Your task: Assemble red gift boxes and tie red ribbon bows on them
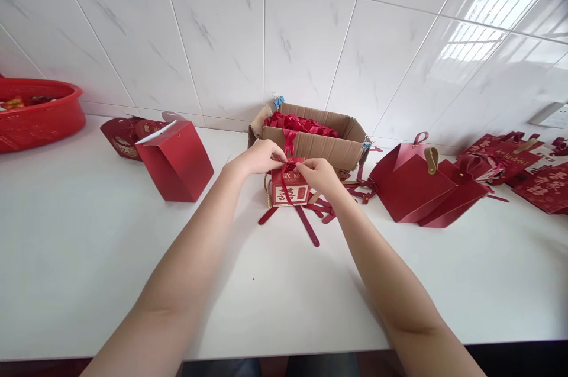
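Observation:
A small red gift box (290,193) with a pale printed label stands in front of the cardboard box. Red ribbon (289,143) runs from the cardboard box down to the gift box's top. My left hand (265,156) pinches the ribbon at the left of the gift box's top. On the other side, my right hand (320,174) is closed on the ribbon near the top right edge; its fingertips are partly hidden. Twisted cord hangs at the gift box's left side. Dark red straps (307,226) lie under and around it.
The cardboard box (328,148), full of red ribbon and clipped with blue binder clips, stands against the tiled wall. Red boxes (177,158) are at left, beyond them a red basket (44,116). More red boxes (412,187) and printed red bags (506,155) stand at right.

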Available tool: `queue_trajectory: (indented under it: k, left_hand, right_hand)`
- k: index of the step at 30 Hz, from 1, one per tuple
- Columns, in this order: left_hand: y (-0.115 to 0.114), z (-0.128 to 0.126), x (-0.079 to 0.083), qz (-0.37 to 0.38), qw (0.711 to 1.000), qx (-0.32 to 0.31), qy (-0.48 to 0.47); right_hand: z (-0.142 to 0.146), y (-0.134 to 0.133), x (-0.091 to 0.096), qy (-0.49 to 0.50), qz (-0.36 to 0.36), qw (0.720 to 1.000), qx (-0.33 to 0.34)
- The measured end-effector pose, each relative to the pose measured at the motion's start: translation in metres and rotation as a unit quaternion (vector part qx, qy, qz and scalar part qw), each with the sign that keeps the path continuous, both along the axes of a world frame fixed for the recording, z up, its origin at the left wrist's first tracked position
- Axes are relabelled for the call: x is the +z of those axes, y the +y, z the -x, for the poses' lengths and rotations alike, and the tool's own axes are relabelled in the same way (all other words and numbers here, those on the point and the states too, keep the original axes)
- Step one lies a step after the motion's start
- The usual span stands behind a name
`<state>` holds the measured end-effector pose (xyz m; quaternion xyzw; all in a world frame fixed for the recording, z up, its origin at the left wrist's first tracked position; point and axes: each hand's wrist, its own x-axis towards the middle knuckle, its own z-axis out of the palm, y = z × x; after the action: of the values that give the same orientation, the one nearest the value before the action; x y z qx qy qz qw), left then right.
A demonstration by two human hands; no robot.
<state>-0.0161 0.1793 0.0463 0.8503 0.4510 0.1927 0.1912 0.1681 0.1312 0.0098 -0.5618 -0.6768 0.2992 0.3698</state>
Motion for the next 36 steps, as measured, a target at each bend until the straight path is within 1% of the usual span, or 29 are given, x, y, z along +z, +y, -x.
queue_trajectory:
  k: [2, 4, 6, 8, 10, 11, 12, 14, 17, 19, 22, 24, 25, 26, 28, 30, 32, 34, 36]
  left_hand:
    - [0.0, 0.0, 0.0, -0.009, 1.0, -0.017, 0.007]
    - [0.0, -0.001, -0.001, -0.019, 0.999, -0.029, 0.011]
    - [0.001, -0.001, -0.002, -0.025, 0.999, -0.037, 0.011]
    - [0.002, -0.001, -0.003, -0.027, 0.999, -0.043, 0.012]
    - [0.002, -0.001, -0.003, -0.027, 0.999, -0.044, 0.016]
    - [0.002, -0.001, -0.003, -0.027, 0.999, -0.043, 0.018]
    - [0.002, -0.001, -0.002, -0.027, 0.999, -0.042, 0.02]
    - [0.002, -0.001, -0.002, -0.028, 0.999, -0.041, 0.02]
    - [0.001, -0.002, -0.002, -0.024, 0.999, -0.044, 0.009]
    - [0.001, -0.003, -0.002, -0.016, 0.999, -0.048, 0.0]
    - [0.0, -0.004, -0.003, -0.003, 0.999, -0.049, -0.009]
    - [0.0, -0.004, -0.004, 0.001, 0.999, -0.049, -0.01]
    - [0.0, -0.005, -0.004, 0.0, 0.999, -0.049, -0.009]
    - [0.0, -0.004, -0.004, -0.002, 0.999, -0.051, -0.007]
    - [0.0, -0.004, -0.004, -0.004, 0.999, -0.054, -0.003]
    - [0.0, -0.005, -0.004, -0.005, 0.999, -0.052, 0.004]
    - [-0.001, -0.005, -0.003, -0.005, 0.999, -0.048, 0.012]
    - [-0.002, -0.005, -0.002, -0.006, 0.999, -0.047, 0.017]
    - [-0.002, -0.005, -0.002, -0.006, 0.999, -0.045, 0.016]
  right_hand:
    - [-0.009, 0.003, 0.002, -0.02, 0.001, 0.999, -0.049]
    - [-0.016, 0.006, 0.002, -0.038, -0.016, 0.997, -0.058]
    - [-0.021, 0.011, -0.001, -0.053, -0.07, 0.996, -0.015]
    - [-0.023, 0.015, -0.006, -0.048, -0.122, 0.99, 0.059]
    - [-0.023, 0.018, -0.012, -0.023, -0.132, 0.983, 0.123]
    - [-0.023, 0.019, -0.014, -0.015, -0.13, 0.982, 0.138]
    - [-0.023, 0.019, -0.015, -0.015, -0.134, 0.981, 0.141]
    - [-0.024, 0.018, -0.013, -0.038, -0.164, 0.978, 0.123]
    - [-0.026, 0.012, -0.001, -0.095, -0.213, 0.969, 0.083]
    - [-0.027, 0.004, 0.01, -0.123, -0.214, 0.967, 0.067]
    - [-0.03, -0.008, 0.026, -0.135, -0.16, 0.975, 0.069]
    - [-0.033, -0.013, 0.032, -0.15, -0.123, 0.978, 0.07]
    - [-0.034, -0.014, 0.033, -0.158, -0.122, 0.978, 0.062]
    - [-0.034, -0.013, 0.032, -0.162, -0.133, 0.977, 0.049]
    - [-0.032, -0.007, 0.025, -0.153, -0.178, 0.971, 0.037]
    - [-0.028, -0.001, 0.016, -0.14, -0.211, 0.965, 0.072]
    - [-0.022, 0.005, 0.007, -0.142, -0.217, 0.959, 0.118]
    - [-0.017, 0.008, 0.001, -0.147, -0.223, 0.955, 0.128]
    - [-0.015, 0.01, -0.002, -0.149, -0.238, 0.953, 0.115]
